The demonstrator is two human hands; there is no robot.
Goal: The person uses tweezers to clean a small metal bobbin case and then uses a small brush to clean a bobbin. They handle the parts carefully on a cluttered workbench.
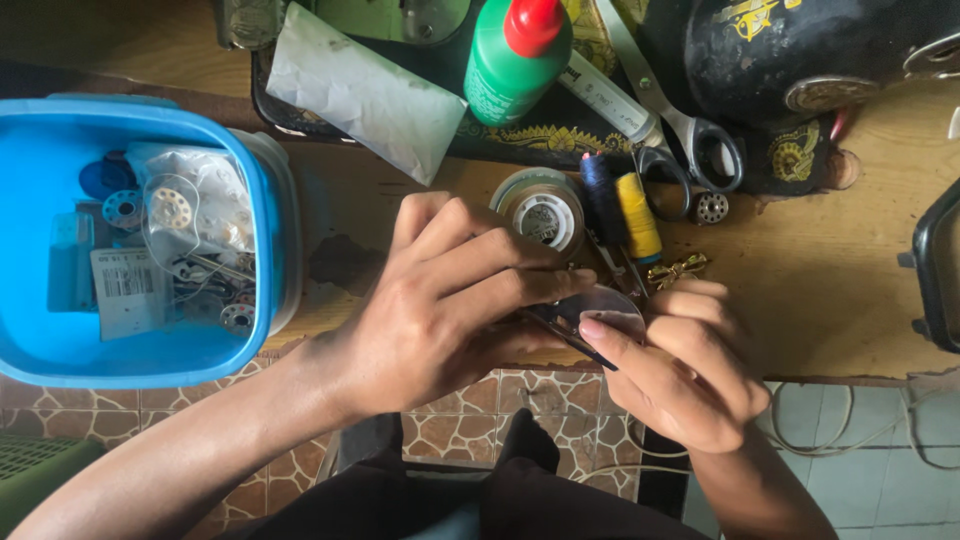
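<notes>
My left hand [440, 300] and my right hand [685, 365] meet at the front edge of a wooden table [840, 290]. Between their fingertips they pinch a small dark metal part [572, 322] with a thin, pale rounded piece on it. The left thumb and fingers grip it from the left, the right thumb and forefinger from the right. Most of the part is hidden by the fingers. Just behind the hands lie a round clear tape roll [543, 208], a dark blue thread spool [601, 193] and a yellow thread spool [638, 215].
A blue plastic tub [30, 350] of bobbins and small parts sits at left. Behind are a green bottle with a red cap [515, 60], a folded grey cloth [365, 95], scissors [690, 130], a metal bobbin [711, 208] and a black sewing machine [800, 50]. Tiled floor lies below.
</notes>
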